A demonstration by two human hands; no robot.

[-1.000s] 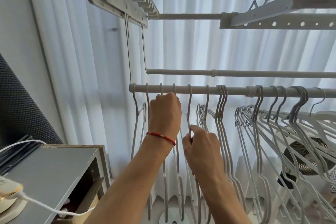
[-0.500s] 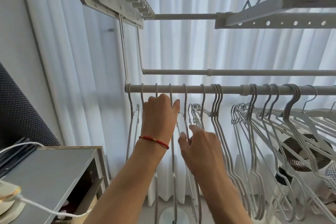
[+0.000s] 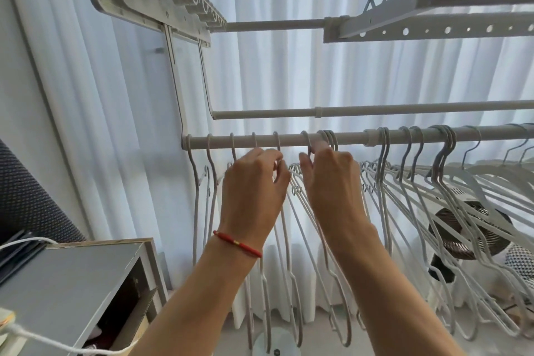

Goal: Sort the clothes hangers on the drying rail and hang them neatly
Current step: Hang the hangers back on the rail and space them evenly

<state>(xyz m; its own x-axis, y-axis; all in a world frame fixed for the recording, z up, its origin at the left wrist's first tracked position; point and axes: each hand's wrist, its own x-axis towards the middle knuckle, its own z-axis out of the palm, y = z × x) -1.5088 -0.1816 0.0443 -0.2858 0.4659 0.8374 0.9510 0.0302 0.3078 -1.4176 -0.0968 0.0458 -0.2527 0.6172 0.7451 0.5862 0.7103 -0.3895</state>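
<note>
Both hands up just under the drying rail (image 3: pixel 260 140). My left hand (image 3: pixel 254 182) curls round one hanger neck (image 3: pixel 276 150); my right hand (image 3: pixel 332 179) pinches the next hook (image 3: pixel 307 143). Risk: the tangled hangers (image 3: pixel 433 182) right of my right hand snag and drag along. White curtain (image 3: pixel 274 72) behind, grey cabinet (image 3: pixel 63 274) below my left.

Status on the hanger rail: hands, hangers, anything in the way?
Left hand pinching a hanger neck just under the rail. Right hand gripping the next hook. Tangled hangers crowd the right side.
</note>
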